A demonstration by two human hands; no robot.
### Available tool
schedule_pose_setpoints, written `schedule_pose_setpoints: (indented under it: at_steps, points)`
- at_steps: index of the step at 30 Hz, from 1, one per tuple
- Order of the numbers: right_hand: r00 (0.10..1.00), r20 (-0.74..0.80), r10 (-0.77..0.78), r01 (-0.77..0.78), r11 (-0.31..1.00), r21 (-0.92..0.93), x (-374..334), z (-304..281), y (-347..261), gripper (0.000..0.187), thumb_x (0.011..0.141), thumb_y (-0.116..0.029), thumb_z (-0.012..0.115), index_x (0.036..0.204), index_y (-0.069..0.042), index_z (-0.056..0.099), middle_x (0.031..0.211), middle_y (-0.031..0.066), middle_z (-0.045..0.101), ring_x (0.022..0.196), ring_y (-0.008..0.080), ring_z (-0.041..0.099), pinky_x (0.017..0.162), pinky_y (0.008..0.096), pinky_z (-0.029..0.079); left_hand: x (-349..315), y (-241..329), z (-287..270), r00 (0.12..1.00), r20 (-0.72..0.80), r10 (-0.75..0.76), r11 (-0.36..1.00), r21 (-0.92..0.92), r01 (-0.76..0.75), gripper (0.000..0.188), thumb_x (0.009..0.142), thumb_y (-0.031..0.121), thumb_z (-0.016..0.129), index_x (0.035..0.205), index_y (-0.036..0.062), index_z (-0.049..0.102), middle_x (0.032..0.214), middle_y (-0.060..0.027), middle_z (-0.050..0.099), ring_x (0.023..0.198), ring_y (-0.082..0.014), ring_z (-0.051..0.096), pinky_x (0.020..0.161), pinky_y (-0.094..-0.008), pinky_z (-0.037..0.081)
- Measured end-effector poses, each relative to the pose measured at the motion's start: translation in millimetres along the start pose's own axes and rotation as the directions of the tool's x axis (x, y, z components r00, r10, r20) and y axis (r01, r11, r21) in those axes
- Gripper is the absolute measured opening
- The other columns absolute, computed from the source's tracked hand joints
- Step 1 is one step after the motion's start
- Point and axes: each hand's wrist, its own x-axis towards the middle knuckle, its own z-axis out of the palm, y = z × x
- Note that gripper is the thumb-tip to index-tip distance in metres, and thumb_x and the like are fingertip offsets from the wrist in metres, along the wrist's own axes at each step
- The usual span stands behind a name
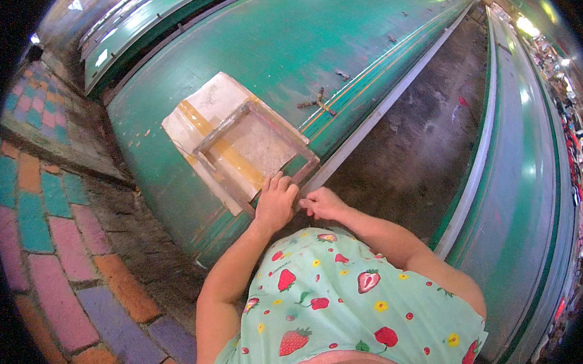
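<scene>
A worn rectangular wooden frame [279, 122] lies partly over a flat white cardboard sheet [219, 94] with brown tape across it. Both rest on the long green table [259, 47] in front of me. My left hand [277, 199] has its fingers bent over the near bar of the frame, gripping it. Just right of it, my right hand [324, 204] is closed close to the near bar and the table's edge. Whatever its fingertips pinch is too small to make out.
A rusty metal piece [318, 103] sits near the table's right edge, with a smaller clip [343, 75] beyond it. A pale metal rail [392, 99] borders a dark floor gap. Another green table [525, 172] runs along the right; painted bricks [60, 244] form the left wall.
</scene>
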Motion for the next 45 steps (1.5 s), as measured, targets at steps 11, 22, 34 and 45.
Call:
schedule_pose_setpoints:
  at_steps: [11,22,34,45]
  points:
    - [0.788,-0.176,-0.590,0.229,0.546,-0.806,128.3,-187.8,-48.3,0.038,0.099,-0.027,0.080,0.132,-0.010,0.073,0.128,0.0191,0.073,0.126,0.0401,0.069,0.103,0.0523,0.060,-3.8,10.2,-3.0,0.994,-0.004,-0.111,0.994,-0.010,0.111,0.055,0.074,0.001,0.076,0.128,0.0116,0.068,0.151,-0.0157,0.064,0.148,-0.0408,0.055,0.127,-0.0597,0.042]
    - [0.892,-0.075,-0.446,0.182,0.506,-0.843,250.5,-194.4,-60.0,0.033,0.099,-0.012,0.073,0.131,-0.011,0.069,0.126,0.0213,0.071,0.111,0.0443,0.077,0.098,0.0558,0.063,0.3,28.9,-8.0,0.966,-0.046,-0.254,0.966,-0.051,0.252,0.042,0.080,-0.001,0.070,0.120,0.0099,0.068,0.142,-0.0189,0.067,0.137,-0.0435,0.062,0.120,-0.0586,0.048]
    - [0.710,-0.275,-0.649,0.489,0.734,-0.471,98.0,-167.4,-34.9,0.025,0.096,-0.014,0.079,0.117,-0.007,0.066,0.112,0.0189,0.078,0.105,0.0453,0.076,0.088,0.0563,0.061,-8.3,12.6,8.7,0.983,-0.064,-0.173,0.982,-0.091,0.167,0.044,0.079,-0.003,0.068,0.121,0.0100,0.067,0.138,-0.0180,0.065,0.131,-0.0435,0.061,0.116,-0.0569,0.048]
    - [0.741,-0.411,-0.531,0.435,0.846,-0.309,-86.4,-7.3,6.5,0.033,0.099,-0.004,0.080,0.132,-0.004,0.080,0.117,0.0180,0.083,0.101,0.0285,0.082,0.089,0.0370,0.063,-20.2,7.0,16.9,0.975,-0.188,-0.120,0.990,-0.100,0.103,0.047,0.086,0.000,0.070,0.130,0.0155,0.068,0.135,-0.0130,0.069,0.126,-0.0401,0.065,0.111,-0.0534,0.050]
